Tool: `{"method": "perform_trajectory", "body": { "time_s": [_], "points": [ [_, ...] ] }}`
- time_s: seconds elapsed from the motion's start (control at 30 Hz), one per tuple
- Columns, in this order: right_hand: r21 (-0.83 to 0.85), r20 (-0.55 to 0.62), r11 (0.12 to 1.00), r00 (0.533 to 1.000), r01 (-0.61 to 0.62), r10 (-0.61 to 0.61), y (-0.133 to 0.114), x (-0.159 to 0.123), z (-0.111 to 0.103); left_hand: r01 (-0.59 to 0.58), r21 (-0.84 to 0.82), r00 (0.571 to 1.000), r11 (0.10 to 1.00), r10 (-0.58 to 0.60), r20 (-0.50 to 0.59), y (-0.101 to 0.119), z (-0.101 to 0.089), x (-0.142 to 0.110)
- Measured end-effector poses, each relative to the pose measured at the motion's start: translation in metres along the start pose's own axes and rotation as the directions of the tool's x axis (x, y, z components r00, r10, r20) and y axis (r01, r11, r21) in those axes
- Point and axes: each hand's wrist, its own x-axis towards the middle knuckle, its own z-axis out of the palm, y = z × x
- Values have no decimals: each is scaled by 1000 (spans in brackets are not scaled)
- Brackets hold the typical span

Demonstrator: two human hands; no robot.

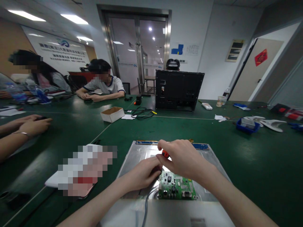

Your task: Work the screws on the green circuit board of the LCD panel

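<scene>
A green circuit board (176, 186) lies on the silvery metal back of a flat display panel (203, 165) in front of me. Above the board's far edge, my right hand (182, 157) is closed around a screwdriver with an orange-red and dark handle (165, 153). The tool's lower part is hidden by my fingers. My left hand (148, 171) reaches in at the board's far left corner, fingertips pressed together beneath the handle. What they pinch, if anything, is hidden. A grey cable (146, 205) runs from beside the board toward me. Along the panel's far edge sits a blue circuit strip (201, 146).
A black monitor housing (179, 90) stands upright across the green table (132, 129). Nearby are an open box (112, 114) and black cables (143, 113). A blue tray (247, 126) lies right, a blurred-out phone-like object (87, 189) left. Co-workers sit at left, one's hands (33, 126) close by.
</scene>
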Motion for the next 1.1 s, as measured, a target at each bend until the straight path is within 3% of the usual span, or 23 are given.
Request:
{"method": "perform_trajectory", "body": {
  "time_s": [0.27,0.57,0.9,1.1],
  "points": [
    [87,2,994,998,68,-69,4,-3,-3,8,-2,1000,1000,-8,-4,-1,1,-2],
    [-9,-26,1000,999,29,-30,4,-2,0,38,36,999,999,-39,14,3,-1,-1],
    [75,-33,997,999,25,-23,1,-2,-1,-9,-14,1000,1000,9,-19,4,-1,-1],
    [17,-69,1000,997,16,-15,4,-2,0,13,10,1000,1000,-13,-8,2,0,-1]
  ]
}}
